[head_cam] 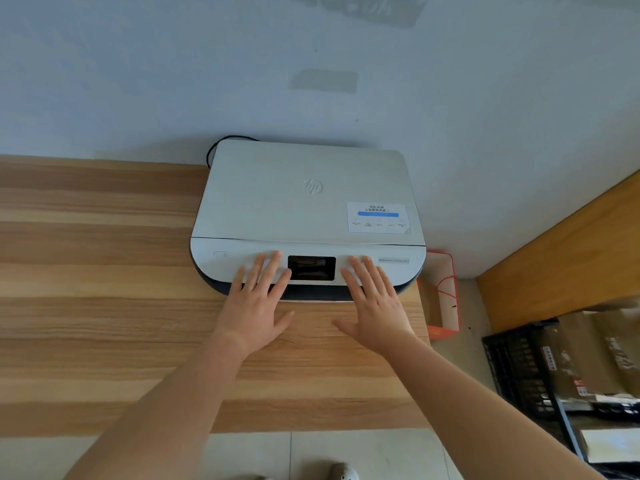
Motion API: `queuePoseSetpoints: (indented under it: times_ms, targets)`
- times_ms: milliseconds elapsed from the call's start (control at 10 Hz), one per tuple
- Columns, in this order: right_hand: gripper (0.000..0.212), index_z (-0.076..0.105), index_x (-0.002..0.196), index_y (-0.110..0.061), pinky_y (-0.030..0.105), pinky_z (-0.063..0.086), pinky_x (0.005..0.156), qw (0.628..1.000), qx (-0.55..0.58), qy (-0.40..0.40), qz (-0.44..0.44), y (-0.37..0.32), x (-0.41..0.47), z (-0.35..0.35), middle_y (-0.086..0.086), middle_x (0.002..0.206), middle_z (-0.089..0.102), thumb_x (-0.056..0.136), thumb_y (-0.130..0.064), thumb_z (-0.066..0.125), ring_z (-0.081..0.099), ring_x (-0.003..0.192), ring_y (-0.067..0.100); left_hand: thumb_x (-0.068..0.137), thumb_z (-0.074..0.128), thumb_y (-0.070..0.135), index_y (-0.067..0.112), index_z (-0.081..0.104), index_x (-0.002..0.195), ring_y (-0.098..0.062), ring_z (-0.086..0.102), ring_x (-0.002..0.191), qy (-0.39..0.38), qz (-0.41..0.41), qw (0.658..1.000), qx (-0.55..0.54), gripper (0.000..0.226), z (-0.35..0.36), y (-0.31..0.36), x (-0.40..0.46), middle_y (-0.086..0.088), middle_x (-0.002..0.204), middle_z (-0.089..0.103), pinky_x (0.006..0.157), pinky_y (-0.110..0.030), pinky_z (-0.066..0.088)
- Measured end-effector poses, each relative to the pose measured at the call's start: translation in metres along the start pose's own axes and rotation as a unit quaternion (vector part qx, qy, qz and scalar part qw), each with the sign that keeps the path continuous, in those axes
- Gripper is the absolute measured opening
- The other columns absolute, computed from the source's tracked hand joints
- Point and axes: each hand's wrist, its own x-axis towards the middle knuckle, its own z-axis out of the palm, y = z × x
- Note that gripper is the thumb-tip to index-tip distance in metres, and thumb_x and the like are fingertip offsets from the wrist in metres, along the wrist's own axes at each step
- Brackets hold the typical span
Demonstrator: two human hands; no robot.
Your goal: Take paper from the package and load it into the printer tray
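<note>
On the printer (308, 209) front panel, left hand (258, 299) and right hand (372, 299) press flat, fingers straight, gripping nothing.

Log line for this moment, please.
left hand: flat on printer front | right hand: same | paper: unseen | tray: shut

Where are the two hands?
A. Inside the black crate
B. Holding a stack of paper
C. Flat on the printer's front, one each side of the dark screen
C: the left hand and right hand lie with straight fingers on the printer, flanking its dark screen.
</note>
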Motion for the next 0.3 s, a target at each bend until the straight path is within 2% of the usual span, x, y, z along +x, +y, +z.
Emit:
queuePoseSetpoints:
  times_ms: [100, 200, 300]
  targets:
    - [0.094, 0.001, 0.153, -0.021, 0.035, -0.007, 0.116, 0.993, 0.102, -0.060, 0.005, -0.004, -0.008, -0.033, -0.003, 0.162, -0.007, 0.085, -0.067, 0.046, -0.017, 0.146, 0.015, 0.091, 0.033, 0.061, 0.025, 0.013, 0.151, -0.021, 0.003, 0.147, -0.037, 0.040, 0.997, -0.054, 0.072, -0.035, 0.000, -0.011, 0.000, 0.161, 0.001, 0.119, -0.041, 0.010]
    - [0.084, 0.014, 0.153, -0.021, 0.038, 0.015, 0.118, 0.981, 0.170, -0.095, 0.017, -0.004, -0.009, -0.073, -0.006, 0.161, 0.007, 0.088, -0.057, 0.053, 0.001, 0.148, 0.015, 0.089, 0.037, 0.063, 0.027, 0.022, 0.148, -0.011, 0.011, 0.145, -0.045, 0.023, 0.987, -0.152, 0.071, -0.073, 0.006, -0.017, 0.008, 0.158, 0.015, 0.118, -0.035, 0.017]
    - [0.062, 0.032, 0.147, -0.022, 0.040, 0.029, 0.114, 0.970, 0.237, -0.033, 0.047, 0.001, -0.015, -0.118, -0.006, 0.158, 0.015, 0.093, -0.043, 0.055, 0.014, 0.145, 0.016, 0.087, 0.044, 0.063, 0.028, 0.041, 0.138, -0.008, 0.036, 0.132, -0.014, -0.040, 0.956, -0.292, 0.062, -0.112, 0.016, -0.020, 0.011, 0.143, 0.042, 0.108, -0.032, 0.035]
